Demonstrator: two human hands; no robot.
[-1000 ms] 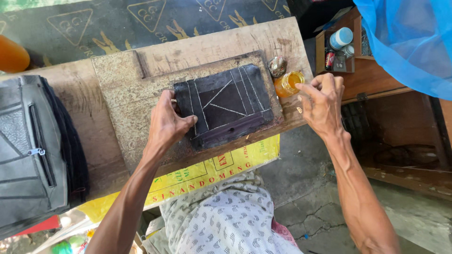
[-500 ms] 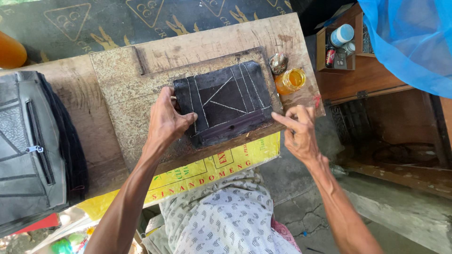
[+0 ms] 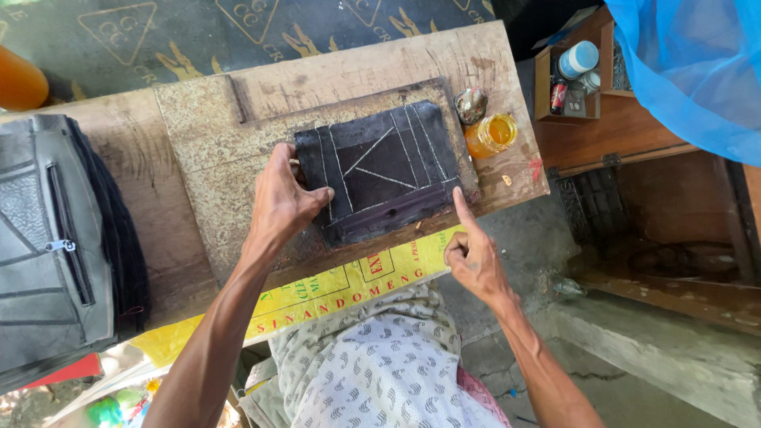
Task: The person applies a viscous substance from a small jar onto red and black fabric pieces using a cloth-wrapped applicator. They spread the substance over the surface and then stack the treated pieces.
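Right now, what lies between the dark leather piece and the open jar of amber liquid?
Only a narrow strip of the wooden board separates the dark leather piece from the jar; head view shows nothing on it.

Worn wooden workbench [image 3: 198, 238] in daylight, cracked concrete floor [image 3: 507, 246], brown wooden cabinet [image 3: 634, 127], blue tarp [image 3: 697, 63] overhead.

A dark rectangular leather piece marked with pale lines [image 3: 380, 168] lies flat on a worn wooden workbench [image 3: 333, 75]. The left hand [image 3: 285, 198] presses down on its left edge, fingers spread. The right hand [image 3: 473, 252] points one extended finger at the piece's lower right corner, touching it there. A small glass jar of amber liquid [image 3: 493, 133] stands just beside the leather. A grey zippered bag [image 3: 55, 238] rests at the bench's left end.
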